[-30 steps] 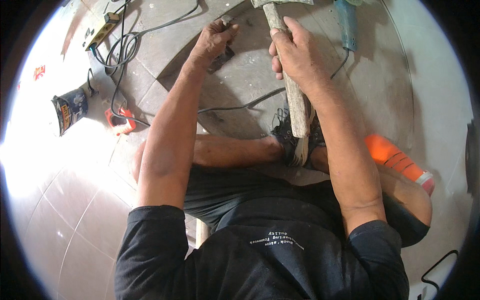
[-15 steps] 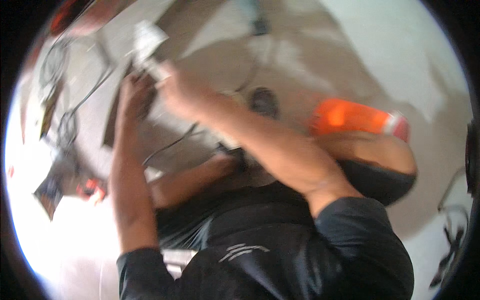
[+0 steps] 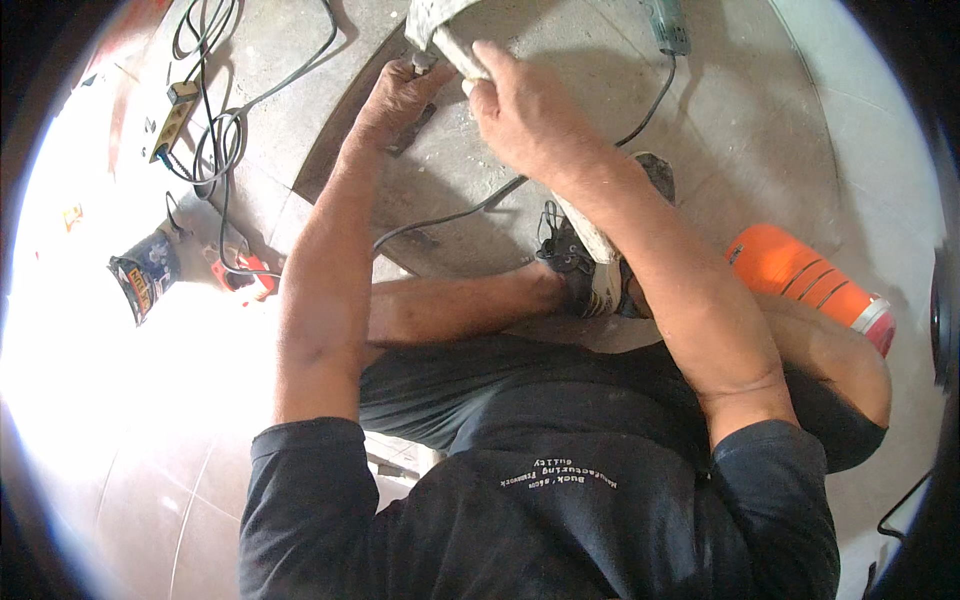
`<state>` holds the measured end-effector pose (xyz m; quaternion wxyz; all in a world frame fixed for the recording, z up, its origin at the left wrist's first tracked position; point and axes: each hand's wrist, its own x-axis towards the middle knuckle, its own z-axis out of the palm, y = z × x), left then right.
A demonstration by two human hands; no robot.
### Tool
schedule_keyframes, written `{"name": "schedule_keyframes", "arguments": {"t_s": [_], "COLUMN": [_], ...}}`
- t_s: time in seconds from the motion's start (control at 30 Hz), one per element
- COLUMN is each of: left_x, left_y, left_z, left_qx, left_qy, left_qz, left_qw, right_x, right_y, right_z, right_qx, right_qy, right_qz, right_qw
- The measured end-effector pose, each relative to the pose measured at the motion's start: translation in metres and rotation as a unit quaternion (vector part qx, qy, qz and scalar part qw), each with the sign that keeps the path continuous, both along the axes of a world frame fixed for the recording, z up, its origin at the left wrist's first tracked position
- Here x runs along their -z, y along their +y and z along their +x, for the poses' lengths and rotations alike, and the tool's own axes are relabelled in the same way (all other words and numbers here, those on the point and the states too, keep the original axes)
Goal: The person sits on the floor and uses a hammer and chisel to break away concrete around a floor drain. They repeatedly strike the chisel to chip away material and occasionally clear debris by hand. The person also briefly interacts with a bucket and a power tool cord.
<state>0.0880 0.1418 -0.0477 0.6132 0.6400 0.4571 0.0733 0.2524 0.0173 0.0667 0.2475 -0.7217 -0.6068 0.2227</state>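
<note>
The right hand (image 3: pixel 515 110) wraps its fingers around the handle of a wooden-handled hammer (image 3: pixel 460 52); the hammer head lies at the top edge of the view. The left hand (image 3: pixel 392 100) pinches a chisel-like metal tool (image 3: pixel 422 62) between thumb and fingers, just below the head; contact cannot be determined. White lettering marks the black T-shirt (image 3: pixel 560 520); a dark container (image 3: pixel 155 262) at left carries a yellow printed label.

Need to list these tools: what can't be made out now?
Head view:
Wooden-handled tool: head cut off by the upper edge; handle's middle hidden by the right hand and forearm.
Power tool: far end cut off by the upper edge.
Grey-tipped piece: mostly covered by the left hand.
</note>
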Motion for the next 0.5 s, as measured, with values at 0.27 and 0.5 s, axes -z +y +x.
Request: {"name": "schedule_keyframes", "arguments": {"t_s": [0.27, 0.5], "left_x": [0.02, -0.003], "left_y": [0.011, 0.008], "left_z": [-0.003, 0.026], "left_qx": [0.037, 0.057], "left_qy": [0.081, 0.154], "left_qz": [0.024, 0.04], "left_qw": [0.996, 0.986], "right_x": [-0.027, -0.02], "right_y": [0.003, 0.02], "right_z": [-0.001, 0.039], "right_qx": [0.1, 0.052], "right_qy": [0.147, 0.115], "right_qz": [0.034, 0.012], "right_qw": [0.984, 0.992]}}
